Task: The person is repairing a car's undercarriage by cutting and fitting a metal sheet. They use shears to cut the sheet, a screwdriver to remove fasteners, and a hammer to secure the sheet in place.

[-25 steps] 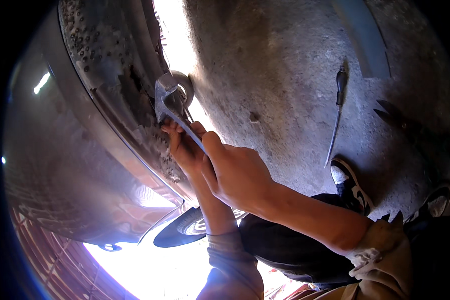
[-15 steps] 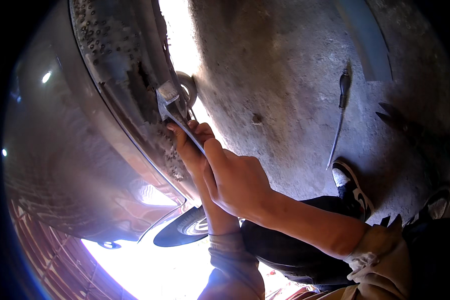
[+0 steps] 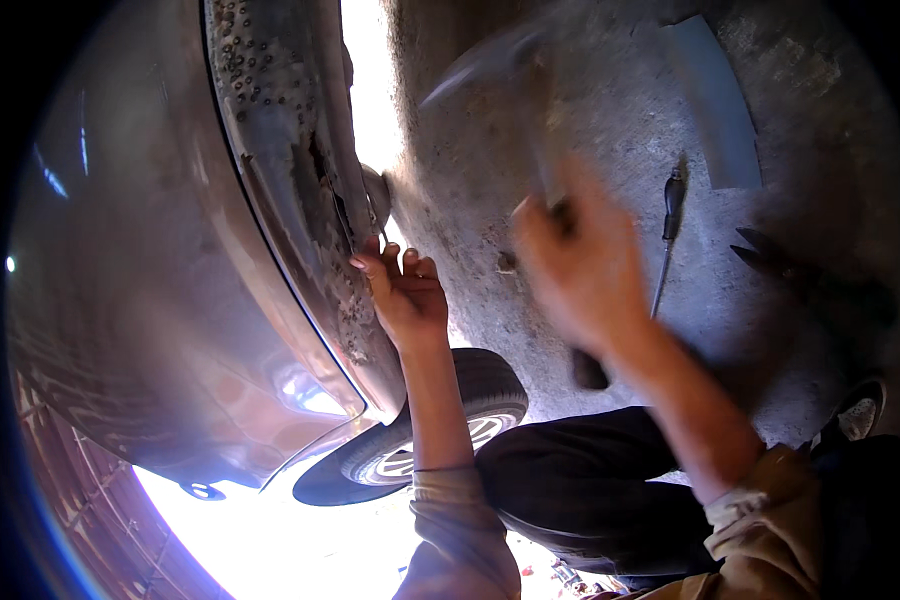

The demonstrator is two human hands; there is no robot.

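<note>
My right hand [image 3: 590,260] is closed round the handle of a hammer [image 3: 540,130], raised off to the right of the car. Both are smeared by motion, and the hammer's head is a pale streak. My left hand [image 3: 413,300] is at the lower edge of the car's rusted sill [image 3: 320,220], its fingers curled up round the end of a thin metal piece [image 3: 378,215]. How far that piece reaches behind the sill is hidden. Bare, pitted metal and a ragged torn gap show just above the fingertips.
The car's glossy door panel [image 3: 150,300] fills the left, with a wheel [image 3: 480,400] below. On the concrete floor lie a dark-handled tool with a thin shaft [image 3: 674,205], a curved grey metal strip [image 3: 720,110] and dark pointed blades [image 3: 760,250]. My bent knee [image 3: 570,460] is close by.
My right hand has swung the hammer away from the sill, up and to the right. The left hand stays at the sill edge. The view has shifted slightly.
</note>
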